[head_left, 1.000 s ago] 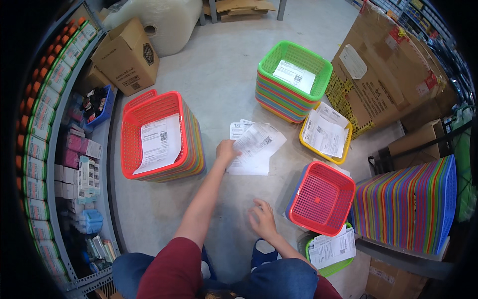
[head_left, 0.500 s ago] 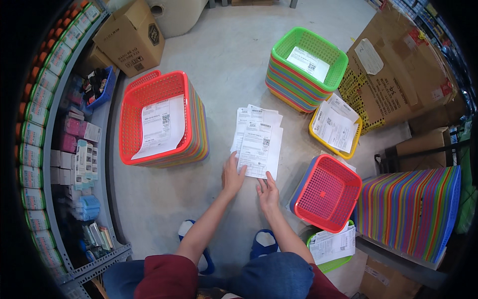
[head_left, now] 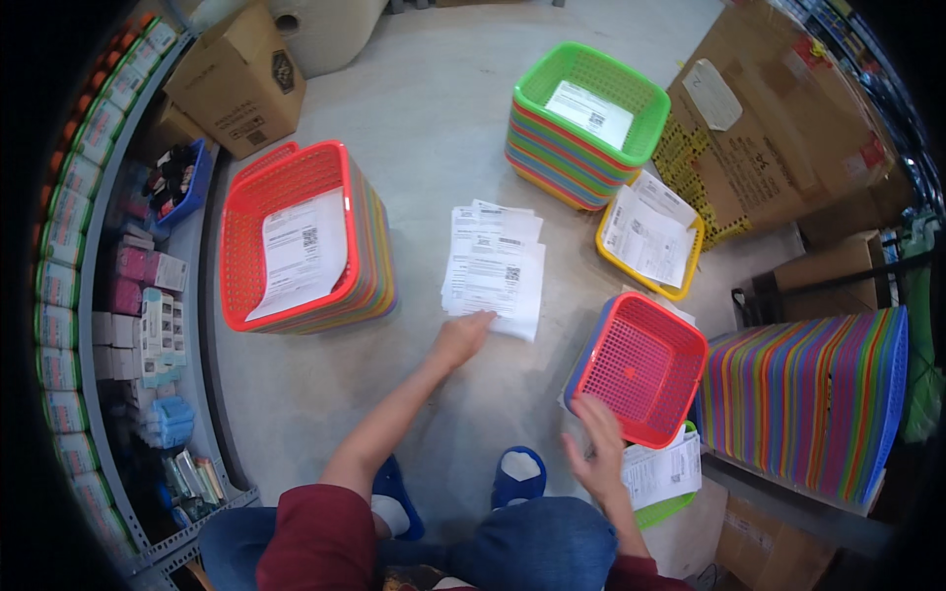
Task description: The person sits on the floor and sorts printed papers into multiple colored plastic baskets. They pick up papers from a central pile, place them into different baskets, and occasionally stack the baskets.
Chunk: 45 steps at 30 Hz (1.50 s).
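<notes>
White printed sheets (head_left: pixel 495 269) lie stacked on the concrete floor (head_left: pixel 434 118). Left hand (head_left: pixel 461 338) touches the stack's near edge, fingers flat, gripping nothing. Right hand (head_left: pixel 596 455) hovers open, empty, beside the red basket (head_left: pixel 636 366). Sorting seems underway; next calls for pinching one sheet free.

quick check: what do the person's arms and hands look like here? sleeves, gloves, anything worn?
Both hands are bare: no gloves, and no rings or watch that I can make out on the left hand or the right hand. The forearms are uncovered. Dark red sleeves end about the elbow on the left arm; a strip of the same red shows at the right arm by the lower edge.
</notes>
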Each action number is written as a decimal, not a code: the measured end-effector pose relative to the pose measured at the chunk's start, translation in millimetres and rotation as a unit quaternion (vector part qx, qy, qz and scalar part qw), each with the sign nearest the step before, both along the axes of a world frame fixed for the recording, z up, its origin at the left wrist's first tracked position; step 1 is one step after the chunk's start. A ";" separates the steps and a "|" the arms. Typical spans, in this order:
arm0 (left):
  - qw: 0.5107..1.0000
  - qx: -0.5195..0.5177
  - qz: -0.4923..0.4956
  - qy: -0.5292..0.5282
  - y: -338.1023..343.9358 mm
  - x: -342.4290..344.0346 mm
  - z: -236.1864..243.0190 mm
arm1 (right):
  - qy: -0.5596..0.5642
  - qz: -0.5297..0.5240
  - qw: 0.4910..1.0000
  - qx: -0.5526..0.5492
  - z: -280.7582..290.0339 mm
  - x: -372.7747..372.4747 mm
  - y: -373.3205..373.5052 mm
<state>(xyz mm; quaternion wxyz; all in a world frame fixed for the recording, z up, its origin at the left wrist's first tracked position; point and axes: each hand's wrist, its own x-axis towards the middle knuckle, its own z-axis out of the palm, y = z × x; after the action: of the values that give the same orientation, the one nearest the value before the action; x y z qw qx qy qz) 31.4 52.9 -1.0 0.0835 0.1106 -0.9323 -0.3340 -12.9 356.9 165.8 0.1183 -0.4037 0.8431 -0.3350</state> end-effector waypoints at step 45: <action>0.995 0.039 -0.010 -0.087 -73.0 -27.5 18.8 | -0.141 -0.203 0.963 -0.109 -128.7 -95.6 -184.8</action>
<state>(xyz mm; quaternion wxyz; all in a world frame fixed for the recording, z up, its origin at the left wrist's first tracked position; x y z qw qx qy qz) 3.9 -20.1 17.8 -0.0054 0.1334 -0.9233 -0.3600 -108.5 172.1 37.2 0.1204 -0.1838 0.8403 -0.4955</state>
